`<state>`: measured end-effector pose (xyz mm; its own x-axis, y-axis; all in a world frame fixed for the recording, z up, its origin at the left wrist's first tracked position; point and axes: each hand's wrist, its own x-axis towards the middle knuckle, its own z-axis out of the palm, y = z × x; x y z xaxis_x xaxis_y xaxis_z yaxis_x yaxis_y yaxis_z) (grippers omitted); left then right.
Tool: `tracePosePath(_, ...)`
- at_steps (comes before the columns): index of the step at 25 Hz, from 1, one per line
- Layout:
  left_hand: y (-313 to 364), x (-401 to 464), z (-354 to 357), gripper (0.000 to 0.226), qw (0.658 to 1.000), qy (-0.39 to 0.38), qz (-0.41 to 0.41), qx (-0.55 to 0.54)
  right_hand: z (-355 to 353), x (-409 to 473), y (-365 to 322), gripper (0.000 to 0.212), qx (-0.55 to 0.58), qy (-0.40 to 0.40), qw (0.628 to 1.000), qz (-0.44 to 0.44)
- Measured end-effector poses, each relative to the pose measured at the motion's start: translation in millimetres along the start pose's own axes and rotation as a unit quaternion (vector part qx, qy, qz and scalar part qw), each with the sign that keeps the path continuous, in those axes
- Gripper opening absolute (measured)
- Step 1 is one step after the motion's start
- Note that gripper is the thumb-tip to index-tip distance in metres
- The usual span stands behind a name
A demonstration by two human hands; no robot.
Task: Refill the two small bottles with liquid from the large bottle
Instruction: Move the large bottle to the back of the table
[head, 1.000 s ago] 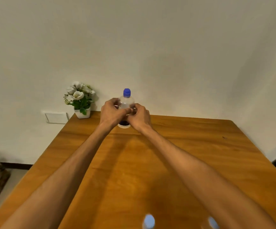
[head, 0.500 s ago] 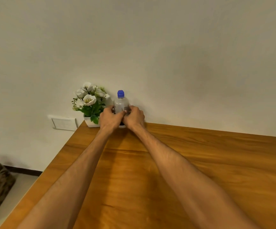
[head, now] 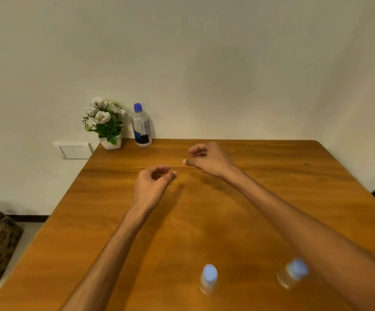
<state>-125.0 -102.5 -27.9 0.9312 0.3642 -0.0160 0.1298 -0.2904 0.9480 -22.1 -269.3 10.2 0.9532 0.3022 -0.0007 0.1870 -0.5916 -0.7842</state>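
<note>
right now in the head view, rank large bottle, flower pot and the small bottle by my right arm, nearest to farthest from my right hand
1. large bottle, far edge, left of the right hand
2. flower pot, far-left corner
3. small bottle, near edge, beside the forearm

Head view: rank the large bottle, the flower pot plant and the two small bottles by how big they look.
1. Flower pot plant, flowers included, covers slightly more area.
2. Large bottle, close behind it.
3. The two small bottles, left and right: blurred, look alike, so unranked. They are nearest the camera, so true sizes stay unsure.
</note>
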Motion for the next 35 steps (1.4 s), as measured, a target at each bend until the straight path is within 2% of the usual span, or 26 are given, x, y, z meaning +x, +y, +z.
tracePosePath(3, 6, -75, 22, 0.027, 0.998, 0.004, -0.004, -0.058, -53, -90, 21, 0.038, 0.05, -0.008, 0.999, -0.001)
tracePosePath(5, 9, -125, 35, 0.028, 0.997, -0.003, 0.011, -0.077, -89, -153, 35, 0.034, 0.107, 0.023, 0.994, -0.011)
tracePosePath(8, -1, -190, 41, 0.037, 0.996, -0.017, 0.062, -0.062, -122, -232, 64, 0.045, 0.126, 0.083, 0.988, -0.01)
tracePosePath(10, -16, -216, 45, 0.055, 0.996, -0.02, 0.079, -0.021, -121, -268, 89, 0.065, 0.088, 0.102, 0.991, 0.024)
tracePosePath(12, -32, -231, 54, 0.067, 0.997, -0.014, 0.06, 0.041, -106, -290, 111, 0.079, 0.053, 0.1, 0.991, 0.066)
tracePosePath(14, -42, -235, 63, 0.065, 0.997, 0.014, 0.04, 0.07, -82, -296, 128, 0.08, 0.041, 0.092, 0.991, 0.089)
tracePosePath(16, -46, -233, 67, 0.051, 0.996, 0.044, 0.063, 0.053, -58, -295, 139, 0.072, 0.052, 0.11, 0.989, 0.083)
tracePosePath(18, -45, -228, 66, 0.042, 0.994, 0.05, 0.082, 0.051, -41, -287, 142, 0.054, 0.047, 0.153, 0.984, 0.078)
tracePosePath(21, -40, -208, 62, 0.035, 0.995, 0.049, 0.065, 0.052, -23, -263, 136, 0.035, 0.041, 0.18, 0.981, 0.063)
tracePosePath(25, -33, -133, 54, 0.026, 0.992, 0.071, 0.078, 0.067, 6, -177, 109, 0.034, 0.058, 0.161, 0.985, 0.018)
tracePosePath(30, -41, 14, 39, 0.037, 0.981, 0.074, 0.078, 0.163, 45, -26, 79, 0.035, 0.04, 0.13, 0.991, 0.016)
tracePosePath(35, -45, 145, 41, 0.018, 0.959, 0.121, 0.115, 0.229, 82, 106, 53, 0.024, 0.017, 0.143, 0.99, -0.003)
